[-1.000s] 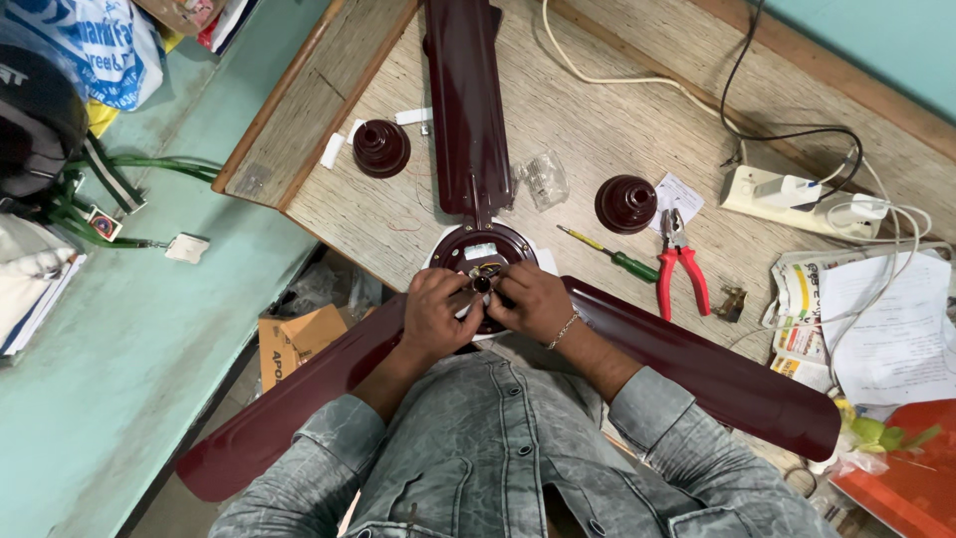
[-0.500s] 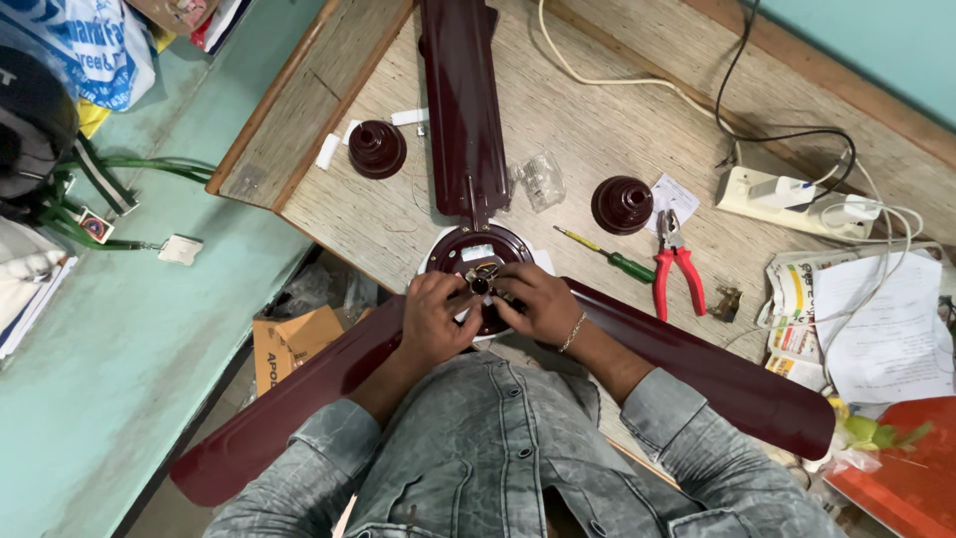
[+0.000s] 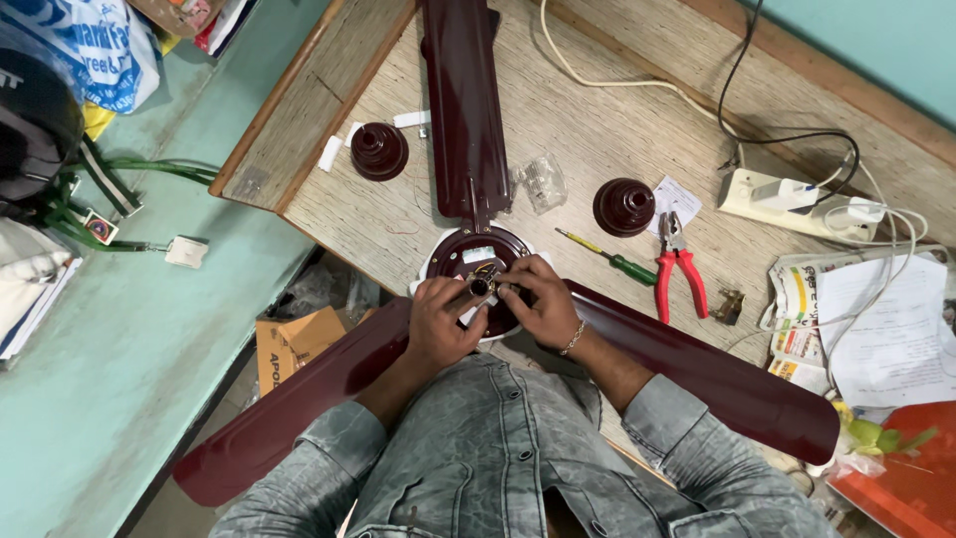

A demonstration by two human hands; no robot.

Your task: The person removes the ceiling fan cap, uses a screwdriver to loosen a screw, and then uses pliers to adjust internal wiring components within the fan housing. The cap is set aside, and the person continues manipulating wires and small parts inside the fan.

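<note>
Left hand (image 3: pixel 443 319) and right hand (image 3: pixel 543 299) grip closed on fan motor hub (image 3: pixel 478 261), shaft end (image 3: pixel 479 288) between fingertips.

The ceiling fan (image 3: pixel 468 110) gleamed deep glossy maroon on all its blades, and the motor hub (image 3: pixel 476 257) matched it, with a white label patch. Two domed cups (image 3: pixel 379 150) wore the same maroon. The pliers (image 3: pixel 679 269) had bright red handles; the screwdriver (image 3: pixel 605 258) was green-handled with a yellow shaft. The table (image 3: pixel 617 130) showed pale beige, finely streaked, edged in brown wood. The sleeves (image 3: pixel 329 468) were mottled grey denim. The floor (image 3: pixel 110 349) lay flat mint green, and the extension board (image 3: pixel 787 194) was white.
</note>
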